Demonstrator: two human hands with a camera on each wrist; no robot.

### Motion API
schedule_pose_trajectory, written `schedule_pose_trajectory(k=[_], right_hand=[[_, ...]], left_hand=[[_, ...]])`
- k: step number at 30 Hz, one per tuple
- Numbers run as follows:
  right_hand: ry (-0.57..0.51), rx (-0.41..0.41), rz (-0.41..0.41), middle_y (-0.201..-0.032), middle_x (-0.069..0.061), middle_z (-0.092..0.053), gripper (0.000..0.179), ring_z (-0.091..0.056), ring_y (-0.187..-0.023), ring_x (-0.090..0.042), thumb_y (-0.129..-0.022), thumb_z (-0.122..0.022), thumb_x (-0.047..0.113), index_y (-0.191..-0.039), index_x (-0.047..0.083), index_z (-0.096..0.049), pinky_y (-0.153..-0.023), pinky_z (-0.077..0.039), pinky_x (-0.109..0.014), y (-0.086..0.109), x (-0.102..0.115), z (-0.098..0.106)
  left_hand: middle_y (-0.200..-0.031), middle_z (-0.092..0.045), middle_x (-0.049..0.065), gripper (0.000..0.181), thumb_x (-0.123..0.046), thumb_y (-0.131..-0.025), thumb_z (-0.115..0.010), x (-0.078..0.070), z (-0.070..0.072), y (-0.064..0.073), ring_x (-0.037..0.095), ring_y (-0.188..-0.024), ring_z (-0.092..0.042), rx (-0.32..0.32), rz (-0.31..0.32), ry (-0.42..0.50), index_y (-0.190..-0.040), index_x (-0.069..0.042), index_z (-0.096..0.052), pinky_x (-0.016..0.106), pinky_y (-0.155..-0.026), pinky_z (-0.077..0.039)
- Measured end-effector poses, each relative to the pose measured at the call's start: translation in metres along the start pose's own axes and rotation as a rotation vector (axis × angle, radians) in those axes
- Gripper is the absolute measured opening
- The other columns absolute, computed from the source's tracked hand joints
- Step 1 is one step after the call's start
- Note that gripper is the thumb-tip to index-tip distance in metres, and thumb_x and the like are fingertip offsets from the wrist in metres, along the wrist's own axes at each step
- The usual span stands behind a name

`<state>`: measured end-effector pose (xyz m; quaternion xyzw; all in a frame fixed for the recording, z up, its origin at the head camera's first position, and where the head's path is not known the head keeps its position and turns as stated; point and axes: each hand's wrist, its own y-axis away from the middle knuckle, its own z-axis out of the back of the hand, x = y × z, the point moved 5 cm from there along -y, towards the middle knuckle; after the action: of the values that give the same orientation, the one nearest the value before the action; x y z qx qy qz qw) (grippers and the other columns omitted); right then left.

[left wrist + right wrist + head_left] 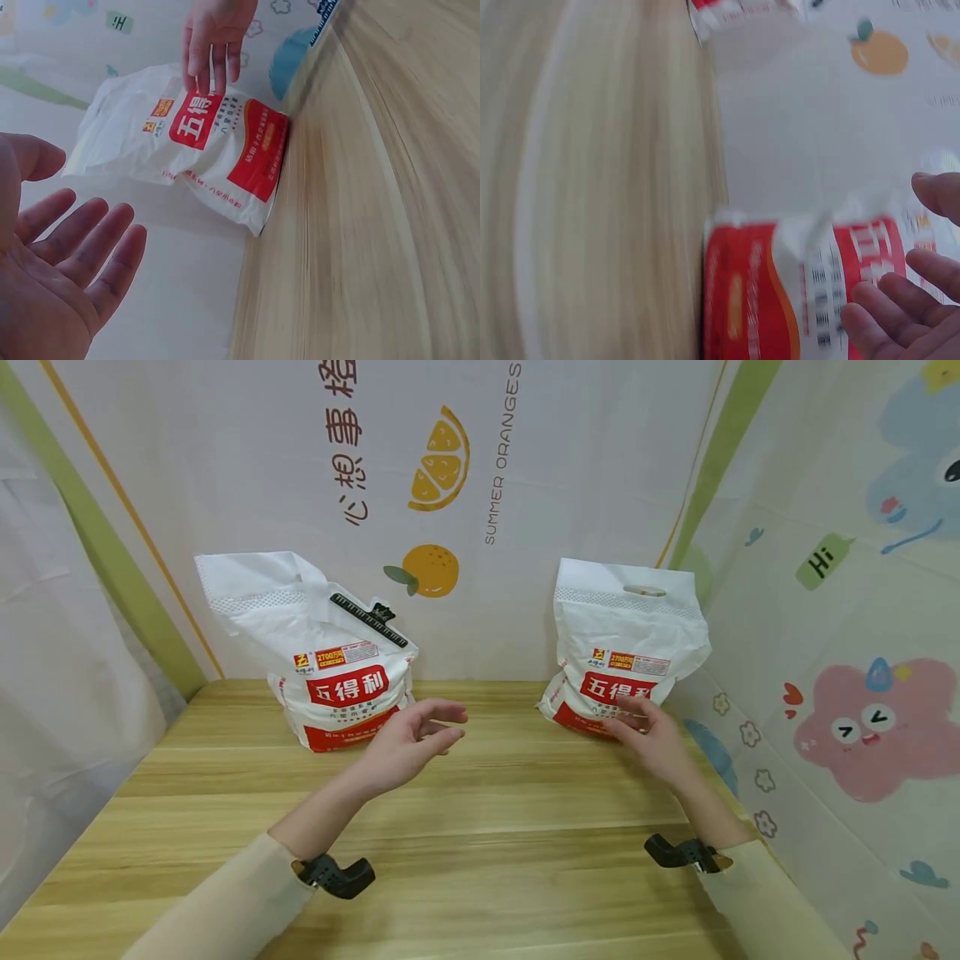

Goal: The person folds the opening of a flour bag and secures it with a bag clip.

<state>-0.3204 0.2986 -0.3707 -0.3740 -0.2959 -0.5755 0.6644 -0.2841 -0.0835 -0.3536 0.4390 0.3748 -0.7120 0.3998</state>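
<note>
Two white-and-red flour bags stand at the back of a wooden table. The left flour bag [345,685] has its top folded over, held by a black clip [371,618] with a ruler-like edge. On the right flour bag [622,643] the top is unfolded and shows a handle slot. In the head view my left hand [408,743] is in front of the left bag's lower right side, holding nothing, its fingers loosely bent. My right hand [652,739] hovers before the right bag, fingers relaxed and holding nothing; whether it touches the bag I cannot tell.
The wooden table [480,827] spans the space below both hands. Behind it hangs a white curtain [495,635] with orange prints, and a cartoon-printed curtain [825,635] closes the right side. Each wrist wears a black camera band [337,877].
</note>
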Motion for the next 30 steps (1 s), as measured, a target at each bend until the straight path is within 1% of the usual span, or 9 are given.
schedule_pose_trajectory(k=[2, 3, 6, 8, 10, 15, 20, 24, 30], right_hand=[[0.022, -0.026, -0.034, -0.163, -0.029, -0.05, 0.066, -0.058, -0.144, -0.048, -0.109, -0.07, 0.031, -0.161, -0.002, -0.046, -0.089, -0.051, -0.012, -0.004, -0.005, 0.013], [0.032, -0.035, -0.046, -0.164, -0.03, -0.048, 0.067, -0.056, -0.145, -0.048, -0.11, -0.069, 0.032, -0.161, -0.002, -0.045, -0.092, -0.053, -0.017, -0.006, -0.007, 0.018], [0.069, -0.066, -0.068, -0.166, -0.032, -0.045, 0.071, -0.052, -0.148, -0.051, -0.112, -0.065, 0.037, -0.164, -0.003, -0.039, -0.105, -0.057, -0.04, -0.01, -0.015, 0.032], [0.089, -0.092, -0.077, -0.167, -0.033, -0.043, 0.074, -0.049, -0.15, -0.053, -0.112, -0.063, 0.039, -0.166, -0.004, -0.036, -0.112, -0.055, -0.057, -0.013, -0.021, 0.039], [0.104, -0.129, -0.085, -0.168, -0.034, -0.041, 0.076, -0.047, -0.151, -0.054, -0.113, -0.062, 0.041, -0.167, -0.004, -0.033, -0.116, -0.051, -0.066, -0.016, -0.027, 0.045], [0.1, -0.207, -0.101, -0.172, -0.033, -0.034, 0.082, -0.043, -0.153, -0.057, -0.112, -0.059, 0.045, -0.169, -0.005, -0.026, -0.118, -0.047, -0.07, -0.024, -0.041, 0.056], [0.045, -0.242, -0.172, -0.175, -0.035, -0.026, 0.098, -0.036, -0.157, -0.058, -0.109, -0.059, 0.057, -0.172, -0.002, -0.014, -0.122, -0.042, -0.071, -0.033, -0.054, 0.064], [0.003, -0.25, -0.233, -0.177, -0.033, -0.022, 0.109, -0.03, -0.162, -0.055, -0.104, -0.06, 0.067, -0.174, 0.001, -0.009, -0.127, -0.037, -0.069, -0.041, -0.066, 0.066], [-0.036, -0.217, -0.256, -0.179, -0.032, -0.019, 0.112, -0.026, -0.165, -0.053, -0.103, -0.056, 0.073, -0.175, 0.001, -0.008, -0.129, -0.034, -0.068, -0.054, -0.081, 0.065]], left_hand=[[-0.146, -0.068, 0.017, 0.043, -0.02, -0.11, -0.068, -0.001, -0.009, -0.012, 0.033, -0.127, -0.073, 0.014, -0.011, 0.015, -0.149, -0.004, -0.061, 0.046, -0.101, -0.064], [-0.147, -0.067, 0.017, 0.043, -0.02, -0.11, -0.067, -0.002, -0.013, -0.018, 0.034, -0.128, -0.072, 0.024, -0.013, 0.023, -0.149, -0.003, -0.061, 0.043, -0.1, -0.064], [-0.147, -0.066, 0.019, 0.042, -0.018, -0.11, -0.065, -0.003, -0.026, -0.035, 0.037, -0.131, -0.07, 0.045, -0.022, 0.033, -0.15, -0.002, -0.06, 0.042, -0.1, -0.064], [-0.147, -0.066, 0.018, 0.042, -0.017, -0.111, -0.064, -0.002, -0.033, -0.048, 0.037, -0.133, -0.069, 0.055, -0.016, 0.032, -0.15, -0.002, -0.06, 0.042, -0.1, -0.063], [-0.147, -0.067, 0.019, 0.043, -0.017, -0.11, -0.064, -0.001, -0.04, -0.06, 0.037, -0.133, -0.069, 0.057, -0.017, 0.014, -0.15, -0.002, -0.06, 0.043, -0.101, -0.063], [-0.151, -0.066, 0.016, 0.047, -0.02, -0.109, -0.066, 0.002, -0.057, -0.091, 0.037, -0.137, -0.067, 0.063, -0.024, -0.063, -0.152, -0.003, -0.059, 0.047, -0.106, -0.061], [-0.158, -0.059, 0.017, 0.053, -0.024, -0.11, -0.064, 0.004, -0.073, -0.123, 0.037, -0.144, -0.062, 0.089, 0.002, -0.061, -0.158, -0.005, -0.053, 0.051, -0.112, -0.058], [-0.161, -0.055, 0.019, 0.058, -0.028, -0.11, -0.062, 0.004, -0.079, -0.147, 0.037, -0.148, -0.058, 0.066, 0.028, -0.045, -0.162, -0.005, -0.048, 0.052, -0.116, -0.055], [-0.169, -0.046, 0.023, 0.069, -0.032, -0.111, -0.062, 0.009, -0.092, -0.176, 0.041, -0.155, -0.049, 0.05, 0.071, -0.052, -0.169, -0.005, -0.036, 0.055, -0.124, -0.047]])
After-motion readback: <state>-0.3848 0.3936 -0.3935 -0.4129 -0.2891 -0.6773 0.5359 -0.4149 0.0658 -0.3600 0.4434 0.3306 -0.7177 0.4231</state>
